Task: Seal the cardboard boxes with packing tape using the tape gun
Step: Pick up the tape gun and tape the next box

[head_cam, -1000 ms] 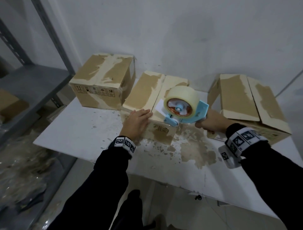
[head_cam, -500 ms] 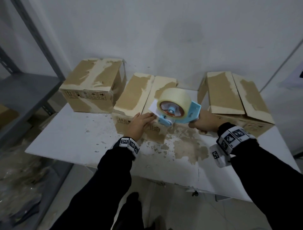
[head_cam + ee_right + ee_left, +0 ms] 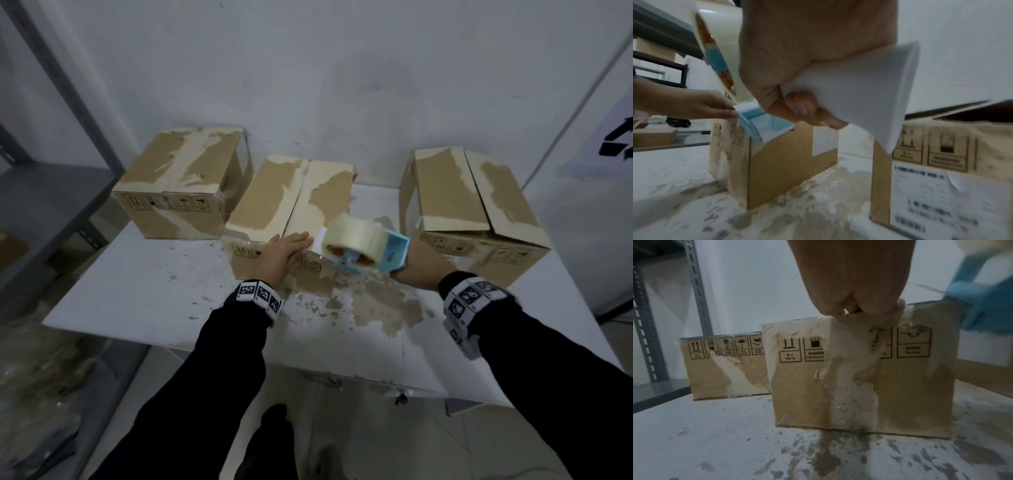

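Fingers (image 3: 298,240) of the left hand (image 3: 281,255) lie straight, pressing the middle box (image 3: 294,202) top. Right hand (image 3: 423,265) fingers curl round the tape gun (image 3: 370,248), its front at the box's near edge.

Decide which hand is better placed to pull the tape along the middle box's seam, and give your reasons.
Right. The right hand already grips the tape gun at the middle box's near edge; the left hand lies flat on the box, steadying it.
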